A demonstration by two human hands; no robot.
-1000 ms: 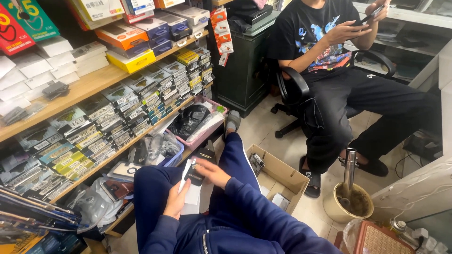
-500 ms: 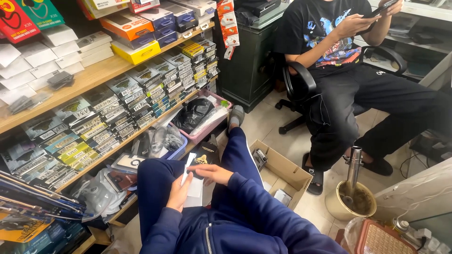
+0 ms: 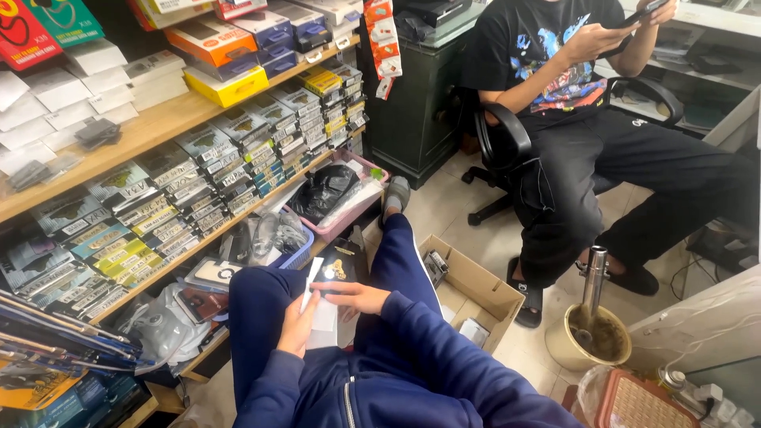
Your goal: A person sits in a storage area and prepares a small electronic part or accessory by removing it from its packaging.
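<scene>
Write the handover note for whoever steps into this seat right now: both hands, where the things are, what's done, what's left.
Left hand: holds the thin white strip upright over the lap.
Right hand: fingertips pinch the same strip partway up.
Things: white flat packet lies on the lap under the hands; dark packet rests on the floor ahead; open cardboard box stands to the right of the legs.
Done: strip is in hand, off the packet.
Left: strip not yet set down; box holds only a few small items.

Thin white strip [image 3: 311, 283], pinched between the left hand's fingers [image 3: 305, 311], appears smooth, glossy plastic. Blue trousers [image 3: 261, 293] beneath the fingers are matt cloth. Cardboard box [image 3: 476, 289], right of the right hand's fingers [image 3: 333, 287], is matt, rough paperboard.
</scene>
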